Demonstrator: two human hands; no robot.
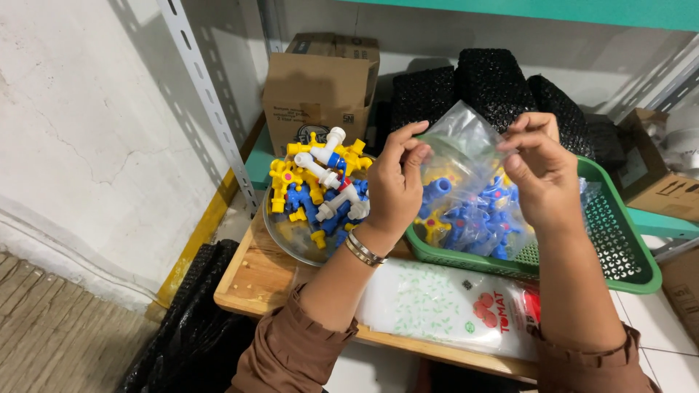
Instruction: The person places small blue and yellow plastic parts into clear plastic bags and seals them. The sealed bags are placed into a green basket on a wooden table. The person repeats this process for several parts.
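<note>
My left hand (397,182) and my right hand (542,171) both pinch the top edge of a clear plastic bag (466,156), held up between them. Through and behind the bag I see blue and yellow plastic taps (466,218) lying in a green mesh basket (626,247). To the left of my left hand a clear bowl (280,236) holds a heap of yellow, blue and white plastic taps (317,185). A metal bracelet sits on my left wrist.
A stack of printed clear bags (444,306) lies on the wooden table (251,280). Behind stand a cardboard box (317,87) and black mesh bundles (495,80). More boxes (659,178) are at the right. A black bag (193,335) sits on the floor at the left.
</note>
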